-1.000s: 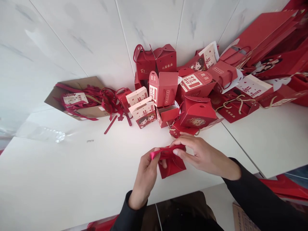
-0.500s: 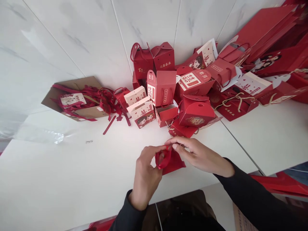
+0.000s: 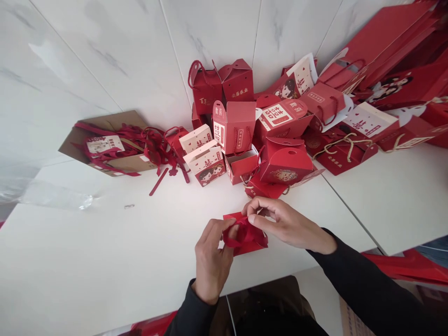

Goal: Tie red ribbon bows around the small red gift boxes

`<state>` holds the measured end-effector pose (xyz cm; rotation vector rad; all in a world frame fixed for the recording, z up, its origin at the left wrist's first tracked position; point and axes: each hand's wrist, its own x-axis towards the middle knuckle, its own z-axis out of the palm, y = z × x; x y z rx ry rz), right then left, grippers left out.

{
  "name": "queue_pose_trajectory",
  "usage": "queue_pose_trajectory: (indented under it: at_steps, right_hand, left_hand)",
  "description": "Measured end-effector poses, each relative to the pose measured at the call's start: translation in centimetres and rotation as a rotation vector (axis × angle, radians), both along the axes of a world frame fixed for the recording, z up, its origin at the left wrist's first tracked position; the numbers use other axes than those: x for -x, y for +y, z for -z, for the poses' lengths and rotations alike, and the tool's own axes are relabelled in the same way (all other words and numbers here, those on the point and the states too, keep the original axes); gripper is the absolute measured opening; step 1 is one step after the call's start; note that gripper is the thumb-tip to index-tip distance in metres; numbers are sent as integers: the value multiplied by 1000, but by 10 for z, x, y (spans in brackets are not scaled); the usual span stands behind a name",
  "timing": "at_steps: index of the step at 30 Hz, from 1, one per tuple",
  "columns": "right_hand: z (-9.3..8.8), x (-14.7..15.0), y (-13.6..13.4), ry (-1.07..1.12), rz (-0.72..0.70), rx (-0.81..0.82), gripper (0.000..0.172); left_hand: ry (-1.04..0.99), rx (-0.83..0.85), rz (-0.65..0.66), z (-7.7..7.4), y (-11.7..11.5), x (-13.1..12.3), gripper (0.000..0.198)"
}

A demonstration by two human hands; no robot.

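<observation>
A small red box (image 3: 254,246) lies on the white table close to me, with a red ribbon (image 3: 236,237) looped above it. My left hand (image 3: 213,254) pinches the loop of the ribbon between thumb and fingers at the box's left side. On the right, my right hand (image 3: 280,221) has thumb and forefinger closed on the ribbon near the middle of the box. Part of the box is hidden under the hands and the ribbon, and the ribbon's knot, if any, cannot be made out.
Several red and white gift boxes (image 3: 234,126) are heaped against the marble-patterned wall. To their left, an open cardboard box (image 3: 135,119) holds red ribbons. A clear plastic bag (image 3: 59,196) lies at the far left. Large red bags (image 3: 381,46) lean at the back right.
The ribbon loop has opened wider as my left hand moved slightly left. My right hand has shifted a little left, and more of the red box shows beneath the ribbon.
</observation>
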<state>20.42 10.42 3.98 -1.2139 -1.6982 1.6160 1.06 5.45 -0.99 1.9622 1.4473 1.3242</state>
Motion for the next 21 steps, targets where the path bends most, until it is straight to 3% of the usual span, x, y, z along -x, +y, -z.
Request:
queue_pose_trajectory:
  at_steps: [7,11,14,16,18,21]
  right_hand:
    - [0,-10,-4,27,25,82,25]
    - [-1,-25,-6,-92,85,68,31]
    - [-4,-35,-8,-260,-2,76,31]
    - [-6,-39,-10,-349,-42,-25,32]
    - [-7,-41,-12,-325,-11,-91,34]
    - [-4,-41,-16,-126,45,59,36]
  left_hand:
    - [-74,166,-21,-1,-7,-3,7]
    - [-202,369,-53,-1,-12,3,11]
    - [-340,543,-57,-1,-14,7,19]
    - [-377,560,-59,-1,-15,7,21]
    - [-388,530,-61,-2,-15,7,22]
    - [-428,568,-51,-3,-15,5,25]
